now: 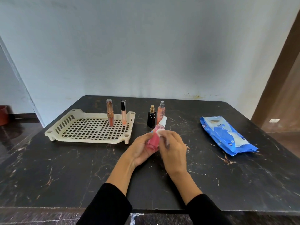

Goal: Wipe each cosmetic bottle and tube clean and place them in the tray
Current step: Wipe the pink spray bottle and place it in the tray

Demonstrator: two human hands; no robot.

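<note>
While your left hand point(142, 148) grips a pink spray bottle point(153, 140) at centre frame, your right hand point(172, 148) pinches a white wipe point(159, 132) against its neck. Left of centre, two tubes point(110, 114) stand upright in the cream tray point(65, 127) (both at its far right corner); two bottles point(151, 117) wait beside it, with the blue wipes pack point(227, 135) at right.

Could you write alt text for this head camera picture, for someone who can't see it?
Two hands wipe a pink spray bottle with a white wipe over a black marble table. Two tubes stand in a cream plastic tray; two small bottles and a blue wipes pack wait nearby.
</note>
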